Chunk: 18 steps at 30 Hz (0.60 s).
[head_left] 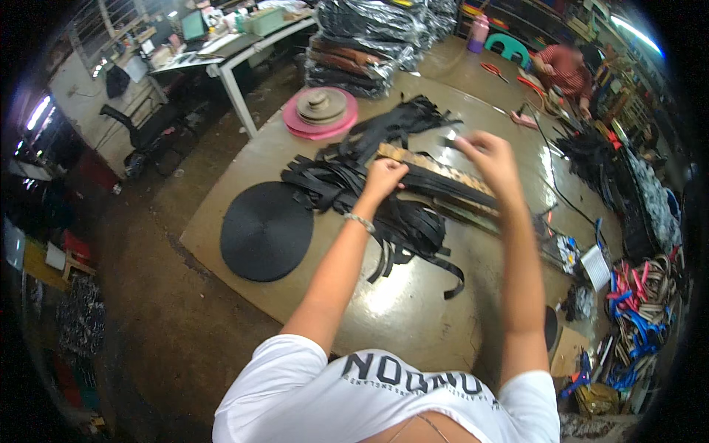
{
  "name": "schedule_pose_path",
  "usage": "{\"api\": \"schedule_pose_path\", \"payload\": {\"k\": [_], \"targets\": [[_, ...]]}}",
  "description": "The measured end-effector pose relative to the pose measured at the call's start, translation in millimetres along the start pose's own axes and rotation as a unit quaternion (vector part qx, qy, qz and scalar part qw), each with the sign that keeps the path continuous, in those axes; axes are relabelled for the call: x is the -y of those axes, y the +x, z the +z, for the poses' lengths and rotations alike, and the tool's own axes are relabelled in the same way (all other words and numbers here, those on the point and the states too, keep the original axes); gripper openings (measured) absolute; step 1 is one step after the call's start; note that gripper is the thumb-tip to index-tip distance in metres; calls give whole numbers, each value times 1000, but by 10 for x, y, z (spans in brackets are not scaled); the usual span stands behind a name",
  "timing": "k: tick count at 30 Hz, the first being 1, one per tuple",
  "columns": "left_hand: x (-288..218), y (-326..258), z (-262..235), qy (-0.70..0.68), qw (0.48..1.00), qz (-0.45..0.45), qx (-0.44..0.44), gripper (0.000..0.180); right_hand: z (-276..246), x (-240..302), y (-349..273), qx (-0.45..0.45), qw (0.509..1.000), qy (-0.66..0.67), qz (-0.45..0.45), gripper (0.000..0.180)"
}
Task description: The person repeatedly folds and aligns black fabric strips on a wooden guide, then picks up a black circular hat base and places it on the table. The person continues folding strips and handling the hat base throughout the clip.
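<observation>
Left hand (386, 179), fingers closed on black straps (450, 187) along the near edge of a wooden board (391, 152); right hand (489, 159), blurred, raised farther right, its grip unclear. Straps are best kept flat, taut and evenly aligned.

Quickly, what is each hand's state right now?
Left hand: curled at the black straps; grip cannot be told.
Right hand: closed, seemingly pinching a small blurred object.

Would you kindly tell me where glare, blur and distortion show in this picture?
Head view: white glare on the glossy brown tabletop; the bare, raised right hand looks slightly blurred; the long white tube lamp at upper right is overexposed; fisheye bends straight edges, and the corners go black.
</observation>
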State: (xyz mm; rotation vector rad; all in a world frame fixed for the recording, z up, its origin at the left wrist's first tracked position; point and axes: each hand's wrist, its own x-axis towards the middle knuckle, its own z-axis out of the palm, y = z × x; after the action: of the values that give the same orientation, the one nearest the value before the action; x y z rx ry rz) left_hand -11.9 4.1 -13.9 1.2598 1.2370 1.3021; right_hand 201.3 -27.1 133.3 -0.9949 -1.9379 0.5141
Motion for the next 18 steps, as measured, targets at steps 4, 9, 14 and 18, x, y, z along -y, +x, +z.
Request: {"api": "schedule_pose_path", "payload": {"k": [4, 9, 14, 18], "targets": [[-65, -26, -27, -37, 999, -19, 19, 24, 906, -374, 283, 53, 973, -64, 215, 27], [-110, -19, -28, -83, 995, -45, 30, 27, 1092, -858, 172, 63, 965, 15, 253, 26], [-34, 10, 38, -55, 998, -27, -6, 29, 1003, -660, 216, 95, 958, -3, 271, 29], [-49, -31, 53, -1, 999, 30, -31, 29, 238, -124, -32, 139, 956, -210, 148, 35]]}}
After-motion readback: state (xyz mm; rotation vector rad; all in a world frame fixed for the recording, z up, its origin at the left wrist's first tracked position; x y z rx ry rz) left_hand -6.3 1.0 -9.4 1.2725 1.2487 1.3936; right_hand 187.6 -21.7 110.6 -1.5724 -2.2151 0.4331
